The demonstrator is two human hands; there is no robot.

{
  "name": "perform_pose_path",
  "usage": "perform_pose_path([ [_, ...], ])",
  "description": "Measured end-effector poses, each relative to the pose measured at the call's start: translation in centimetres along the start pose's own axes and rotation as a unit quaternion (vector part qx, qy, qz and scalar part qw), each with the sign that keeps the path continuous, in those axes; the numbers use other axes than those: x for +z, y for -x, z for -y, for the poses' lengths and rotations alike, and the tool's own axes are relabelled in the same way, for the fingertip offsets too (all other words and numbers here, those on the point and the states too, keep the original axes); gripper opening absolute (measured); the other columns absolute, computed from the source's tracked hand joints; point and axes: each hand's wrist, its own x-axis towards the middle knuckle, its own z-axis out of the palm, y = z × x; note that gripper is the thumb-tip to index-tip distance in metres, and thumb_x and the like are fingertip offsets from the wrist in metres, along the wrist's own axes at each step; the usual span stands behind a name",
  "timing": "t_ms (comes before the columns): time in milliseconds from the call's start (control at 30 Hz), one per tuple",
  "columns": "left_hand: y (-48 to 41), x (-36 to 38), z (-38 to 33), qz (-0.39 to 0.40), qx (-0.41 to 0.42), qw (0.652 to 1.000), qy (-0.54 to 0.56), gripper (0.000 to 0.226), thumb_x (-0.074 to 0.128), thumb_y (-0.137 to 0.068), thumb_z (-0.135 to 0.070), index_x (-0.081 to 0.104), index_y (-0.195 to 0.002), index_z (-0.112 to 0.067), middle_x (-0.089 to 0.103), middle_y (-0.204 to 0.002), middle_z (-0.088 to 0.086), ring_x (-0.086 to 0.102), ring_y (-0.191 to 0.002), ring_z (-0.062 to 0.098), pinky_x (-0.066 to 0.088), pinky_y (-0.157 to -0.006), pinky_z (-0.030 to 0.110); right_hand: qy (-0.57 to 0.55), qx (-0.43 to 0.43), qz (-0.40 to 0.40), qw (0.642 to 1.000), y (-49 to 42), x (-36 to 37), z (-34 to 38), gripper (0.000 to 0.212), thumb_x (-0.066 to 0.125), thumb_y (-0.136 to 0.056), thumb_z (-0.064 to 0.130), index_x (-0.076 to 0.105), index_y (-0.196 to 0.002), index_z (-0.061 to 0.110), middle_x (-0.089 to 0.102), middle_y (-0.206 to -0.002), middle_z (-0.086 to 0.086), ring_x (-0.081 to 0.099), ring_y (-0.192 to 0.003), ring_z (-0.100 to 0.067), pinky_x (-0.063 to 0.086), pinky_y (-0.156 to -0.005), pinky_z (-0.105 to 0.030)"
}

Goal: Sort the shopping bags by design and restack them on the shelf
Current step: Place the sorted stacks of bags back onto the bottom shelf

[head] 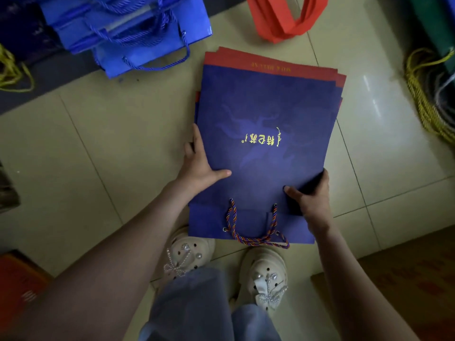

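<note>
Left hand (200,166) and right hand (312,196), thumbs inward

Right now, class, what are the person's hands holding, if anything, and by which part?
The stack of dark blue bags: left hand on its left edge, right hand on its right edge, both near the rope handle.

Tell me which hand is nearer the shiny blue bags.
Left. The left hand holds the left edge of the dark bag, below the shiny blue bags; the right hand holds its right edge, farther off.

Gold Chinese characters, upside down, on navy bag (266,99); gold lettering on red band (231,59) illegible.
</note>
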Motion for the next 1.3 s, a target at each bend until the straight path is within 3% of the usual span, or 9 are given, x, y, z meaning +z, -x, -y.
perform_pose_path([
  [100, 1.7, -1.3, 0.2, -0.014, 0.047, 0.998, -0.024, 0.123, 0.082, -0.071, -0.032, -0.017, -0.145, -0.042, 0.022, -0.132, 0.01, 0.037, -0.123, 0.027, 0.029, -0.098, 0.023, -0.007, 0.004, 0.007, 1.0, 1.0, 0.1, -0.5, 0.092, 0.082, -0.046, 0.049, 0.041, -0.128, 0.039, 0.056, -0.127, -0.002, 0.052, -0.118, -0.03, 0.044, -0.097, -0.056],
  [200, 4.7, -3.0, 0.7, -0.008, 0.074, 0.996, -0.043, 0.104, 0.077, -0.076, -0.033, -0.001, -0.143, -0.051, 0.02, -0.134, 0.012, 0.027, -0.131, 0.03, 0.022, -0.108, 0.025, 0.035, -0.009, 0.012, 0.999, 3.7, 0.4, 1.3, 0.105, 0.079, -0.052, 0.049, 0.023, -0.141, 0.049, 0.051, -0.129, -0.01, 0.045, -0.121, -0.038, 0.038, -0.101, -0.058],
  [333, 9.6, -6.2, 1.3, -0.013, 0.064, 0.997, -0.039, 0.086, 0.076, -0.077, -0.03, 0.023, -0.144, -0.045, 0.018, -0.143, 0.014, 0.022, -0.137, 0.031, 0.016, -0.115, 0.028, 0.153, -0.058, 0.047, 0.985, 8.8, -0.8, 5.1, 0.104, 0.077, -0.075, 0.027, 0.0, -0.139, 0.057, 0.046, -0.106, -0.019, 0.051, -0.099, -0.038, 0.043, -0.096, -0.047],
  [467, 15.1, -10.3, 0.3, -0.024, 0.037, 0.999, -0.028, 0.083, 0.077, -0.076, -0.03, 0.028, -0.143, -0.043, 0.019, -0.142, 0.015, 0.022, -0.136, 0.032, 0.016, -0.114, 0.027, 0.215, -0.113, 0.076, 0.967, 13.8, -2.7, 10.1, 0.097, 0.075, -0.078, 0.02, 0.004, -0.139, 0.043, 0.035, -0.08, -0.004, 0.041, -0.079, -0.025, 0.04, -0.088, -0.032],
  [567, 18.7, -13.7, -1.1, -0.038, 0.024, 0.999, -0.014, 0.083, 0.076, -0.076, -0.031, 0.028, -0.142, -0.045, 0.018, -0.142, 0.013, 0.022, -0.137, 0.029, 0.015, -0.113, 0.024, 0.23, -0.16, 0.087, 0.956, 16.8, -3.8, 13.7, 0.098, 0.077, -0.077, 0.015, 0.005, -0.14, 0.034, 0.027, -0.073, 0.001, 0.043, -0.079, -0.028, 0.04, -0.087, -0.034],
  [800, 25.1, -20.9, -4.9, -0.07, 0.004, 0.998, 0.001, 0.076, 0.072, -0.079, -0.043, 0.029, -0.14, -0.051, 0.018, -0.143, 0.008, 0.019, -0.138, 0.022, 0.015, -0.113, 0.024, 0.238, -0.211, 0.104, 0.942, 21.8, -6.0, 22.5, 0.093, 0.075, -0.079, 0.015, 0.009, -0.141, 0.036, 0.031, -0.076, -0.001, 0.047, -0.088, -0.035, 0.037, -0.09, -0.033],
  [933, 28.2, -23.6, -7.4, -0.066, -0.016, 0.997, 0.021, 0.073, 0.067, -0.081, -0.047, 0.026, -0.141, -0.052, 0.017, -0.142, 0.005, 0.021, -0.137, 0.021, 0.02, -0.114, 0.028, 0.239, -0.216, 0.119, 0.939, 23.8, -8.0, 27.1, 0.087, 0.073, -0.081, 0.015, 0.018, -0.146, 0.036, 0.037, -0.092, -0.013, 0.047, -0.096, -0.037, 0.034, -0.095, -0.031],
  [1133, 31.8, -26.0, -10.8, -0.047, -0.045, 0.997, 0.036, 0.071, 0.06, -0.084, -0.053, 0.019, -0.142, -0.055, 0.015, -0.142, 0.006, 0.023, -0.137, 0.024, 0.024, -0.113, 0.033, 0.249, -0.224, 0.145, 0.931, 25.3, -10.9, 31.6, 0.084, 0.071, -0.083, 0.018, 0.021, -0.146, 0.041, 0.038, -0.103, -0.012, 0.044, -0.107, -0.037, 0.032, -0.102, -0.033],
  [1300, 32.6, -27.2, -11.0, -0.007, -0.049, 0.998, 0.038, 0.091, 0.069, -0.075, -0.055, 0.008, -0.143, -0.056, 0.006, -0.145, 0.003, 0.018, -0.138, 0.025, 0.026, -0.112, 0.037, 0.265, -0.221, 0.161, 0.925, 25.4, -10.7, 33.4, 0.083, 0.069, -0.085, 0.021, 0.019, -0.147, 0.044, 0.039, -0.111, -0.016, 0.039, -0.113, -0.036, 0.029, -0.104, -0.036],
])
